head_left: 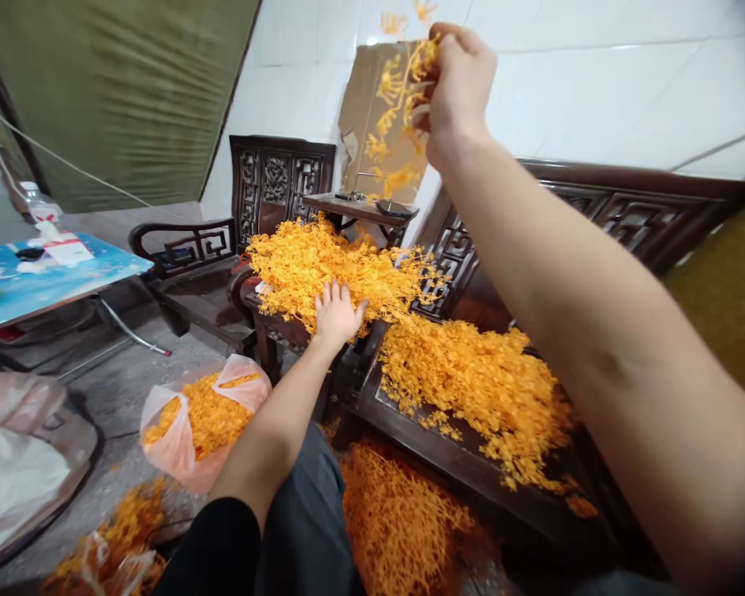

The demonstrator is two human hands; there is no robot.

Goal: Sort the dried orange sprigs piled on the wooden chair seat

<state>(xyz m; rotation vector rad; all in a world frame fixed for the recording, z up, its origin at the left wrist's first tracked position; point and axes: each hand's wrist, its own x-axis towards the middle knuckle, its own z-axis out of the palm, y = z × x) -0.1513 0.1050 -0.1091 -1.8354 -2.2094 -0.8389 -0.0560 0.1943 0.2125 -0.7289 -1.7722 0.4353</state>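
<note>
White tiled wall (608,91) spans twelve to two o'clock behind a dark, carved wooden bench (419,454), and the flowers (323,263), vivid yellow-orange, sit in a loose, frizzy pile just above centre, with another heap (472,381) on the bench at four o'clock. The left hand (338,316) rests palm-down on the near edge of the pile, fingers slightly spread, while at one o'clock the right hand (463,91) has its fingers closed on a thin, branching sprig (422,60). A filmy plastic bag (189,473) bulges with orange bits at eight o'clock, and wiry, darker orange stems (403,521) tangle at six.
</note>
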